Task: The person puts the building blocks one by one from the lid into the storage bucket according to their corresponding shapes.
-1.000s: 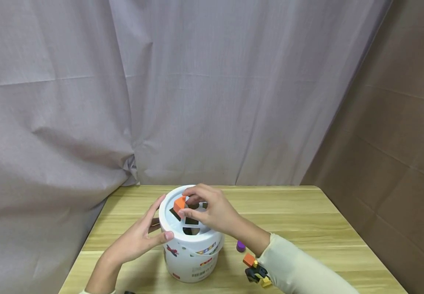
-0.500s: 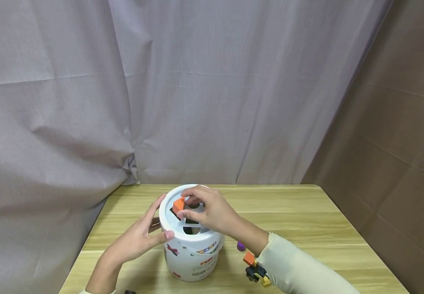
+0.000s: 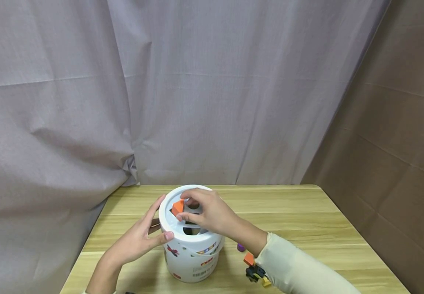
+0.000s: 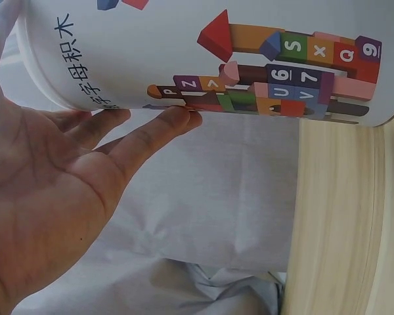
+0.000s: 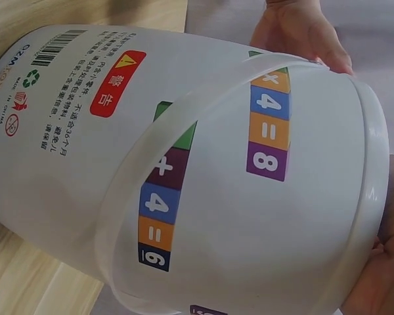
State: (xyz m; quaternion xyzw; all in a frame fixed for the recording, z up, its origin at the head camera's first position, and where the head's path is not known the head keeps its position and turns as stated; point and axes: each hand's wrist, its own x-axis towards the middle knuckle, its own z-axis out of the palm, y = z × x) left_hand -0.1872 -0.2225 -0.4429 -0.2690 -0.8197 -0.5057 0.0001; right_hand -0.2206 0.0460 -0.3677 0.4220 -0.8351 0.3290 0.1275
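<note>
A white toy bucket (image 3: 182, 265) stands upright on the table, topped by a pale lid (image 3: 171, 228) with several shaped holes. My right hand (image 3: 212, 212) pinches an orange block (image 3: 177, 207) between thumb and fingers, tilted over a hole at the lid's left side. How far the block enters the hole is hard to tell. Spread along the bucket's left side is my left hand (image 3: 132, 243), its thumb near the lid's front rim. In the left wrist view, that hand's fingers (image 4: 141, 141) lie fairly straight against the printed wall.
Right of the bucket lie a purple block (image 3: 240, 247), an orange block (image 3: 249, 259), dark blocks (image 3: 255, 272) and a yellow block (image 3: 266, 281), partly behind the right sleeve (image 3: 293, 265). A white handle (image 5: 128, 174) hangs against the bucket. Grey curtain (image 3: 197, 102) closes the back.
The pinched orange block has shifted slightly left and down, covering more of the hole beneath it, and my right hand moved with it. My left hand and the bucket stay in place.
</note>
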